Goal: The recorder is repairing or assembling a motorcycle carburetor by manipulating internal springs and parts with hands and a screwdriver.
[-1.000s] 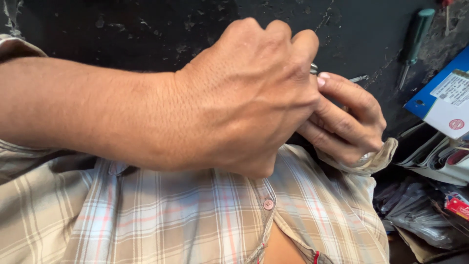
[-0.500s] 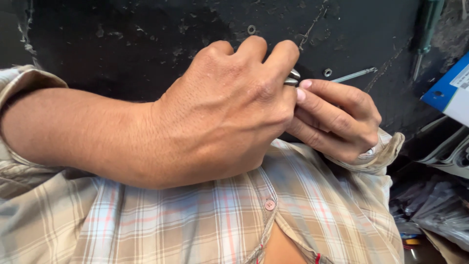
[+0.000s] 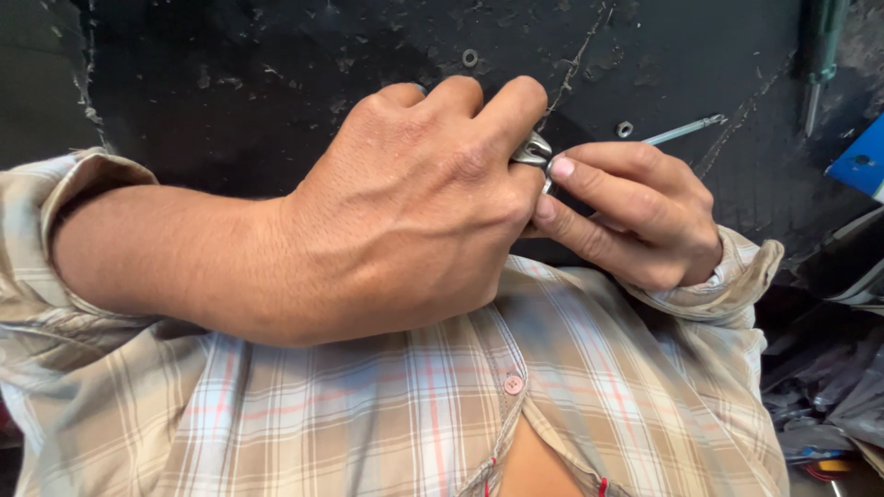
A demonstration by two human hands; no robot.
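My left hand [image 3: 414, 202] is curled into a fist in the middle of the view, its fingers closed over a small silvery metal part [image 3: 532, 148] of which only the top shows. My right hand [image 3: 626, 216] comes in from the right. Its thumb and fingertips pinch the same part right against my left knuckles. Both hands are held in front of my plaid shirt [image 3: 387, 405], above a black, scratched surface [image 3: 276, 83]. Most of the part is hidden inside my left fist.
A thin metal rod [image 3: 686, 131] lies on the black surface just beyond my right hand, near a small nut [image 3: 624, 129] and a washer [image 3: 470, 57]. A green-handled screwdriver [image 3: 820, 55] is at the top right, a blue box [image 3: 861, 161] at the right edge, dark bags [image 3: 829, 396] below.
The view has shifted left and down, so the blue box has slid toward the right edge. My hands stay locked together on the metal part, with the fingers slightly readjusted.
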